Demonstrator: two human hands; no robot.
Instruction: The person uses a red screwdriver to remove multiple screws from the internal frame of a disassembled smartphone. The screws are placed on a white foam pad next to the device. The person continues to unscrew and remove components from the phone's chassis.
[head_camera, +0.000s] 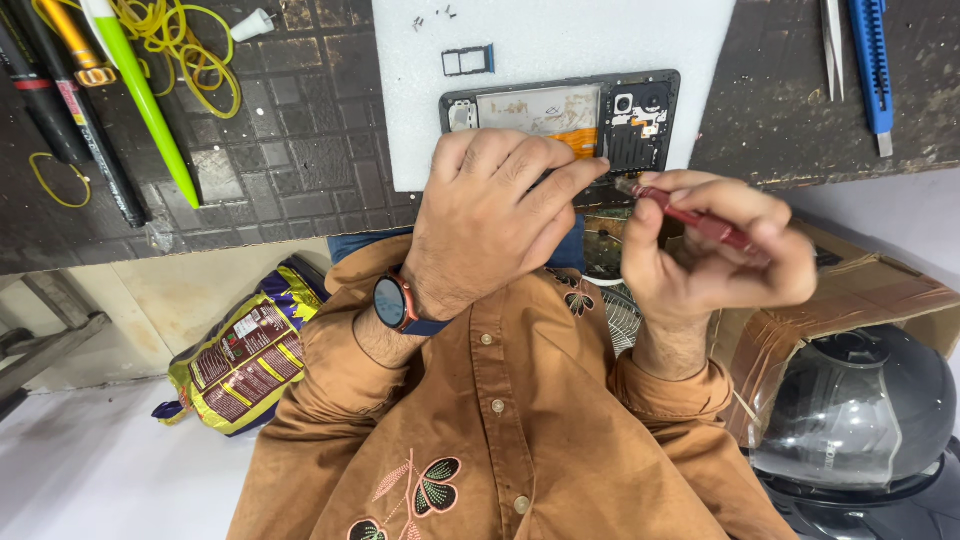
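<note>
- Dark tiled worktop (300, 150) carries a white mat (560, 40), seen from above.
- Opened phone (560, 110) lies on the mat, back cover off, partly under the left hand (495, 215).
- Left hand rests knuckles up, fingers curled together on the phone's near edge.
- Right hand (715, 250), just beside it, is clamped round a red screwdriver (690, 215), tip pointing at the phone.
- Blue cutter (870, 60) lies beyond the right hand.

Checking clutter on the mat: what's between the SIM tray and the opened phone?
Nothing: in the head view, only bare white mat separates the SIM tray from the opened phone.
</note>
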